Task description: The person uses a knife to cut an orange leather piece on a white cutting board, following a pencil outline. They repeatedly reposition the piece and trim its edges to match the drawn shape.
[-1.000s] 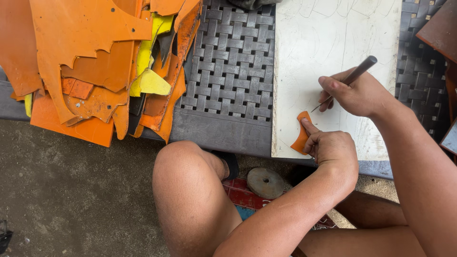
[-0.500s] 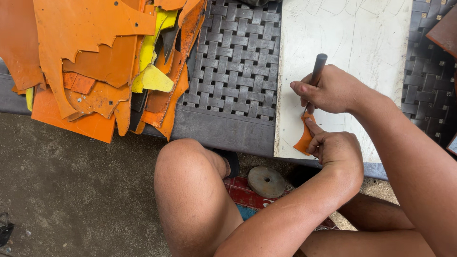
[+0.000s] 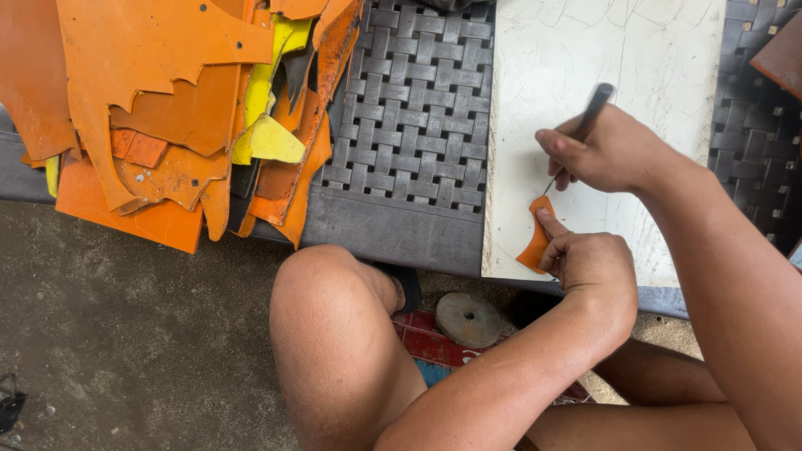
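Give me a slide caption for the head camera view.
Right hand cuts orange leather piece pinned by left hand.
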